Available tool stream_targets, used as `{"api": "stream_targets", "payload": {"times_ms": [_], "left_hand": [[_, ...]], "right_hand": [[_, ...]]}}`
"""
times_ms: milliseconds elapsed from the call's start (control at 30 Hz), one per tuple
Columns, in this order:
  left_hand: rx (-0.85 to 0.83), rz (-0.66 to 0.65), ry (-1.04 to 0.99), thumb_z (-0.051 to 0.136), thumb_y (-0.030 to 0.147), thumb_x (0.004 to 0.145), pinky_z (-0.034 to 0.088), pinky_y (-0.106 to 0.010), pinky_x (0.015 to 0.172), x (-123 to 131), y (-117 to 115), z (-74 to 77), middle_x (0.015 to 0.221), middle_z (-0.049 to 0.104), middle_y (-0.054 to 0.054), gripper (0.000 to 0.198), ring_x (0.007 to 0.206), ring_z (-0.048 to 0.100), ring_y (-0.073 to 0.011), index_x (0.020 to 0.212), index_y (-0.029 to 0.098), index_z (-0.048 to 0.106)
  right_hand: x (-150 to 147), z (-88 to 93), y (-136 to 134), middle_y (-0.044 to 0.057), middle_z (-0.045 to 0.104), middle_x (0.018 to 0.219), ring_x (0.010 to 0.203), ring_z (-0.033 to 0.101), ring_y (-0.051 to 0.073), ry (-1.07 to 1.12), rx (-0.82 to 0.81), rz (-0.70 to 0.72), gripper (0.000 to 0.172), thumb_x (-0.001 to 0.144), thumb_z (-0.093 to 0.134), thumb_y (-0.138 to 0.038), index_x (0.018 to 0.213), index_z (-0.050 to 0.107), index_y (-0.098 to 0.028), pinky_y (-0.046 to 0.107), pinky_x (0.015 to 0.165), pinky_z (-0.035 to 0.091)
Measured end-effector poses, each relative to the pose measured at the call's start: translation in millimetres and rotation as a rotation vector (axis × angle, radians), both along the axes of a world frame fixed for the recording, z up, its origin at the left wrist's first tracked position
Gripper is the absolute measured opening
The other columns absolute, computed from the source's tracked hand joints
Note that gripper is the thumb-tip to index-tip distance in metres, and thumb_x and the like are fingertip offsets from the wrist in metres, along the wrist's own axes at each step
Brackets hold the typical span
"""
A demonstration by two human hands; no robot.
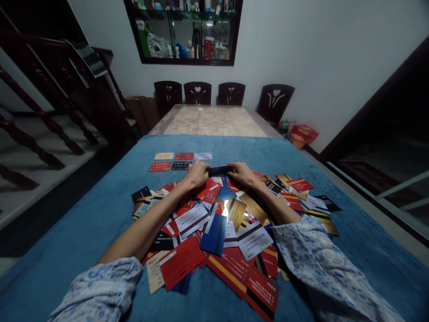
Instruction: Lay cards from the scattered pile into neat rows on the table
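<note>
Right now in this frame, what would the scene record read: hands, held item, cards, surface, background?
Left hand: gripping one end of the held item
Right hand: gripping its other end
Held item: dark flat object, details unreadable
Loose pile: overlapping cards, mixed colours, partly beneath the forearms
Laid-out cards: five visible, two rows, beyond the pile
Surface: blue cloth over the table's near part
Background: four chairs

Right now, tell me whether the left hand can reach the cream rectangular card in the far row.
Probably yes: the cream card lies uncovered near the left hand, though that hand may need to release the dark flat object it grips.
</note>
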State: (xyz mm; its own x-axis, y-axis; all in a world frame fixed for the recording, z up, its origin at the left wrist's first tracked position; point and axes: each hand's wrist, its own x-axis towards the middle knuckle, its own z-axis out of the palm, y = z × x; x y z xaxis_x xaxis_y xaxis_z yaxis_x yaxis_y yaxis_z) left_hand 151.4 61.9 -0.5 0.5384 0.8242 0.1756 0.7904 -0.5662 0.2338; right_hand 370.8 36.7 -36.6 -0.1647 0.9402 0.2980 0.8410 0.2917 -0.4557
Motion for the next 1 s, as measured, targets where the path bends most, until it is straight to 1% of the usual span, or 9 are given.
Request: {"api": "stream_targets", "payload": {"times_ms": [100,167,300,433,533,667,800,900,1000], "left_hand": [[-0.005,-0.003,-0.007,0.050,0.014,0.083,0.049,-0.036,0.089,0,1,-0.9,0.093,0.078,-0.012,0.034,0.099,0.068,-0.0264,0.097,0.018,0.081],[-0.011,-0.009,-0.020,0.050,0.014,0.082,0.049,-0.035,0.088,0,1,-2.0,0.092,0.078,-0.012,0.034,0.096,0.069,-0.0252,0.098,0.017,0.081],[-0.031,-0.031,-0.037,0.050,0.016,0.084,0.049,-0.035,0.090,-1,3,-3.9,0.092,0.078,-0.010,0.034,0.096,0.068,-0.0245,0.099,0.018,0.080],[-0.047,-0.033,-0.077,0.050,0.017,0.086,0.048,-0.039,0.097,0,3,-4.4,0.101,0.078,-0.007,0.034,0.105,0.065,-0.0258,0.104,0.019,0.079],[-0.035,-0.012,-0.131,0.052,0.017,0.086,0.047,-0.044,0.101,1,2,-4.9,0.111,0.076,-0.008,0.035,0.113,0.061,-0.0284,0.110,0.019,0.077],[-0.008,0.005,-0.227,0.052,0.013,0.084,0.046,-0.045,0.103,3,1,-5.0,0.112,0.075,-0.009,0.038,0.114,0.060,-0.0280,0.115,0.018,0.073],[0.036,-0.022,-0.331,0.052,0.010,0.082,0.045,-0.042,0.103,4,-2,-2.7,0.115,0.073,-0.008,0.041,0.117,0.058,-0.0264,0.119,0.018,0.068],[0.046,-0.033,-0.376,0.054,0.009,0.081,0.046,-0.041,0.101,4,-4,-0.3,0.116,0.071,-0.008,0.038,0.117,0.057,-0.0258,0.115,0.019,0.067],[0.039,-0.039,-0.375,0.054,0.010,0.081,0.046,-0.041,0.100,4,-5,1.1,0.111,0.071,-0.008,0.031,0.112,0.058,-0.0253,0.109,0.018,0.066]], "right_hand": [[1,-0.1,1,0.001,0.072,0.070,0.064,0.060,0.016,0.034,0.000,0.004,0.014,0.078,0.061,-0.021,0.081,0.075,-0.018,0.024,0.063,0.044],[1,1.8,2,0.002,0.074,0.076,0.069,0.063,0.017,0.097,0.014,0.009,0.017,0.080,0.060,-0.022,0.085,0.076,-0.018,0.026,0.068,0.047],[2,7.0,1,0.005,0.076,0.094,0.087,0.067,0.021,0.221,0.059,-0.030,0.020,0.083,0.059,-0.025,0.093,0.074,-0.018,0.032,0.082,0.050],[1,12.1,0,0.006,0.075,0.099,0.094,0.067,0.022,0.253,0.156,-0.043,0.020,0.087,0.058,-0.026,0.099,0.071,-0.019,0.035,0.088,0.049],[-2,17.5,-4,0.008,0.074,0.097,0.093,0.065,0.024,0.154,0.239,-0.038,0.019,0.090,0.056,-0.025,0.102,0.069,-0.020,0.036,0.087,0.048],[-5,26.0,-7,0.011,0.074,0.103,0.098,0.060,0.027,-0.036,0.304,-0.032,0.023,0.093,0.053,-0.023,0.109,0.070,-0.020,0.038,0.085,0.044],[-12,32.7,-5,0.011,0.074,0.102,0.100,0.055,0.028,-0.218,0.295,-0.011,0.023,0.096,0.053,-0.025,0.109,0.071,-0.022,0.037,0.082,0.039],[-20,37.1,0,0.012,0.074,0.098,0.101,0.053,0.028,-0.316,0.265,0.008,0.021,0.096,0.055,-0.025,0.106,0.073,-0.022,0.037,0.080,0.036],[-30,39.6,5,0.012,0.073,0.098,0.100,0.052,0.027,-0.355,0.239,0.036,0.021,0.096,0.056,-0.027,0.106,0.074,-0.021,0.037,0.080,0.034]]}}
